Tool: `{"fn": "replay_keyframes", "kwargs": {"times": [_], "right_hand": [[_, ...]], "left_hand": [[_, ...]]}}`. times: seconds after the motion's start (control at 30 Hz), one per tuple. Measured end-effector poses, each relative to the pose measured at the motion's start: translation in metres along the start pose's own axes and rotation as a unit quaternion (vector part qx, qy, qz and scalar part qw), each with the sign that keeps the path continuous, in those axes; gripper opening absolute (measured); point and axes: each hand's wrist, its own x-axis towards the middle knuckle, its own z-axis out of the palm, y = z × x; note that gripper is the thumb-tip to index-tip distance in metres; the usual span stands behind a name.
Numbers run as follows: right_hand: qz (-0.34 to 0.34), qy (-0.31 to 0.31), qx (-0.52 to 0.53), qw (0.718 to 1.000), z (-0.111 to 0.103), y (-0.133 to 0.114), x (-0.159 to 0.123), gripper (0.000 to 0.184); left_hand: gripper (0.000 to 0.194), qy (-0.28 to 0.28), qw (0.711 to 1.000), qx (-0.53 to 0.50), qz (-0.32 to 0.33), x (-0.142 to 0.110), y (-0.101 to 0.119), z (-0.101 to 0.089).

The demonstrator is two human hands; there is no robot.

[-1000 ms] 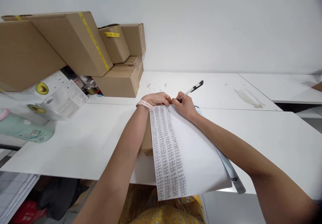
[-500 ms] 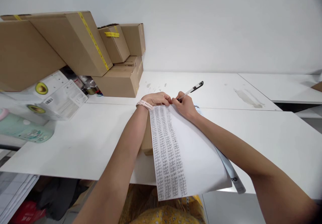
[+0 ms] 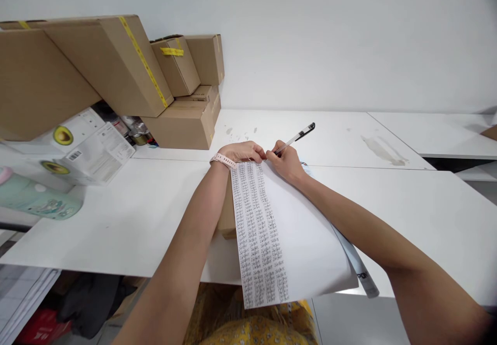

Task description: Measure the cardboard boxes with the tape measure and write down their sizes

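My right hand (image 3: 285, 162) is closed around a pen (image 3: 297, 138) with a clear barrel and black end, its tip down at the top edge of a white sheet of paper (image 3: 306, 241). Columns of small handwritten lines fill the sheet's left part; the right part is blank. My left hand (image 3: 244, 152), with a pink band (image 3: 223, 160) at the wrist, has its fingers curled at the sheet's top edge, close to the pen tip. Under the sheet are a cardboard box (image 3: 227, 221) and a light blue printed sheet (image 3: 365, 278) curling out at the right.
Cardboard boxes (image 3: 174, 122) are stacked at the back left against the wall. A white carton with avocado pictures (image 3: 97, 148) and a green bottle (image 3: 39, 195) stand at the left. The white table (image 3: 407, 215) extends right, with a gap beside its far section.
The pen's upper end has tilted very slightly up and to the right. Both hands and the sheet keep nearly the same place.
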Motion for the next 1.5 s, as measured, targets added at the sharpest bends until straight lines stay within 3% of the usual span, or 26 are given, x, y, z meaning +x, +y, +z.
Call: {"fn": "replay_keyframes", "kwargs": {"times": [1.5], "right_hand": [[-0.001,0.013,-0.015,1.000,-0.0010,-0.0004,0.0007,0.019]], "left_hand": [[0.026,0.001,1.000,0.004,-0.005,-0.0012,0.0016,0.0003]]}}
